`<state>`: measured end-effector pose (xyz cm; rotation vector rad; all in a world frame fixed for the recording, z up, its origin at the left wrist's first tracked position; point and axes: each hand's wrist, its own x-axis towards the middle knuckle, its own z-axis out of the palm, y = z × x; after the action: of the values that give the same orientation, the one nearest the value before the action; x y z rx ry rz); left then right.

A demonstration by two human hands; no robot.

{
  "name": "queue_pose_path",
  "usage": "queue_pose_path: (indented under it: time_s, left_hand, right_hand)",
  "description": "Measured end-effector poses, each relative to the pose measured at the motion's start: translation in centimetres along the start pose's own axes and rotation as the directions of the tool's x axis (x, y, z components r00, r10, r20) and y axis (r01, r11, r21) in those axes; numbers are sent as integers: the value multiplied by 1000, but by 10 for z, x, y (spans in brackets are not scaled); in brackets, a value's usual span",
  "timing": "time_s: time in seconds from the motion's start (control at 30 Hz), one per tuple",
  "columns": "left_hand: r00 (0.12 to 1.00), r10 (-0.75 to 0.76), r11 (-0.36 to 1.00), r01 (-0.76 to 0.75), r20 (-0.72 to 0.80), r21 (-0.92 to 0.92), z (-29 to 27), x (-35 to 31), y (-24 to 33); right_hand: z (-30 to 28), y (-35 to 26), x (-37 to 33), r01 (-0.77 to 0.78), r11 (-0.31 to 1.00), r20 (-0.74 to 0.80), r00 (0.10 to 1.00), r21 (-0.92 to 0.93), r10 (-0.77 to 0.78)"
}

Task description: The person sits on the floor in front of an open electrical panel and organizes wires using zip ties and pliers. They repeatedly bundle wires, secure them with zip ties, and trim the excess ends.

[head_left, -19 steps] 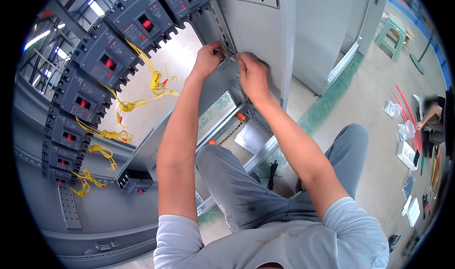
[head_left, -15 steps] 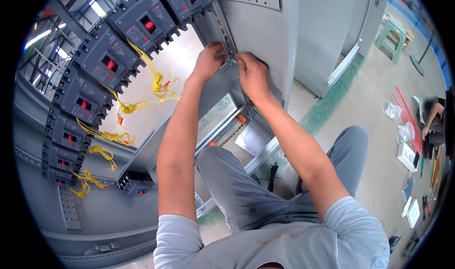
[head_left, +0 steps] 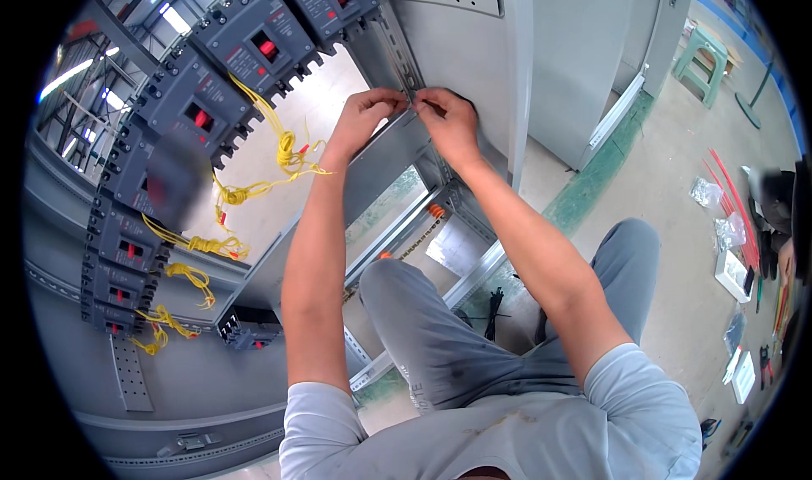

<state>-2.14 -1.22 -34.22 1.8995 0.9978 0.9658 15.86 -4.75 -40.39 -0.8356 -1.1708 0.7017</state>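
Note:
Both my hands meet at the slotted upright rail (head_left: 396, 53) in the corner of a grey metal cabinet (head_left: 474, 44). My left hand (head_left: 365, 116) has its thumb and fingers pinched together at the rail; what lies between them is too small to make out. Close beside it, my right hand (head_left: 450, 123) is also pinched, its fingertips almost touching the left ones. Just below the hands runs a grey cross panel (head_left: 385, 180). Left of them hangs a row of dark circuit breakers (head_left: 262, 44) with red toggles, and bundled yellow wires (head_left: 286, 146) dangle from these.
A small black breaker (head_left: 251, 328) sits lower left. Orange insulators (head_left: 436, 212) show inside the cabinet base. On the floor at right are a green stool (head_left: 704, 64), red rods (head_left: 729, 201), a white box (head_left: 732, 275), plastic bags and hand tools. Another person is partly visible at the right edge.
My left hand has shifted slightly right and down, its fingers now straighter and nearer the right hand's fingertips. The right hand's fingers have regrouped at the rail. The person at right has moved.

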Motion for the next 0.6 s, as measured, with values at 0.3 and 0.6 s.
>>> queue_pose_path:
  time_s: [0.3, 0.6]
  left_hand:
    - [988, 122, 948, -88, -94, 305, 13, -9, -2]
    - [947, 311, 831, -227, -86, 507, 19, -11, -3]
  right_hand:
    - [2, 4, -6, -154, 930, 60, 988, 334, 142]
    - [6, 5, -4, -114, 940, 23, 993, 322, 113]
